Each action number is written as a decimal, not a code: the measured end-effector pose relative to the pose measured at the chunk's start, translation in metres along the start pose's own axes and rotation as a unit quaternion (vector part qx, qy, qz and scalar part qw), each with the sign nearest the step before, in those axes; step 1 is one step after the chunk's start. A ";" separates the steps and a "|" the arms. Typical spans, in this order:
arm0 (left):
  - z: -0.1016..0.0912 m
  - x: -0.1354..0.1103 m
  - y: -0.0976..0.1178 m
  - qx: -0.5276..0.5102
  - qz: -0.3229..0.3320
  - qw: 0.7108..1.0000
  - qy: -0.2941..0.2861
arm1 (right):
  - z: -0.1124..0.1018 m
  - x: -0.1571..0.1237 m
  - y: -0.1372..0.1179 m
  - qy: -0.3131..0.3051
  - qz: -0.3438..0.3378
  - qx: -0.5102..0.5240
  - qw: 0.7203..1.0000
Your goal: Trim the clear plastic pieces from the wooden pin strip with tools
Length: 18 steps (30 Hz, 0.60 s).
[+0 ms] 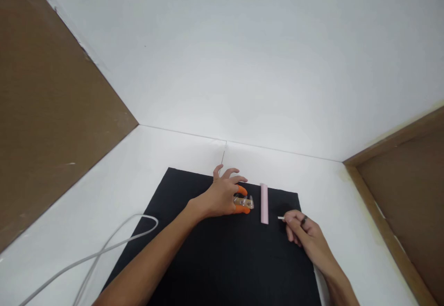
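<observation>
My left hand (222, 197) rests on a black mat (215, 260), its thumb and a finger closed round a small orange and clear clip-like tool (243, 202), the other fingers spread above it. Just right of the tool lies a pale pink bar (264, 203), lengthwise on the mat. My right hand (303, 232) is at the mat's right side, pinching a tiny white piece (280, 217) that points toward the pink bar. A dark ring sits on one finger of that hand.
The mat lies on a white tabletop (132, 176) enclosed by a white back wall and brown cardboard side panels (52, 121). A grey cable (104, 246) loops over the table's left front, touching the mat's left edge.
</observation>
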<state>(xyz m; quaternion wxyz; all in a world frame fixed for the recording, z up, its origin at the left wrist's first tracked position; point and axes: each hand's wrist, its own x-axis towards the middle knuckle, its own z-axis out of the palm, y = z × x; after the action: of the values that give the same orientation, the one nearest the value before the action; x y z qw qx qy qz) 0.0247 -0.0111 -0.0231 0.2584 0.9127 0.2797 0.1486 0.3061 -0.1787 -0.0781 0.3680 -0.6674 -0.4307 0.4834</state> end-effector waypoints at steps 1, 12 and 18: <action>0.000 0.001 0.000 0.000 0.000 1.000 -0.002 | 0.000 0.000 0.000 -0.002 0.000 -0.002 1.000; -0.001 0.006 0.003 0.008 0.004 1.000 -0.014 | 0.002 -0.002 -0.004 -0.014 -0.002 -0.022 1.000; 0.000 0.004 0.002 0.023 0.017 1.000 -0.004 | 0.003 -0.001 -0.003 -0.013 -0.001 -0.028 1.000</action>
<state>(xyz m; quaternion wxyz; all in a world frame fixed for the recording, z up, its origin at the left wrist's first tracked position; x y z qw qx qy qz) 0.0286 -0.0103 -0.0213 0.2360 0.9237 0.2659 0.1428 0.3027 -0.1786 -0.0753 0.3440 -0.6708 -0.4492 0.4794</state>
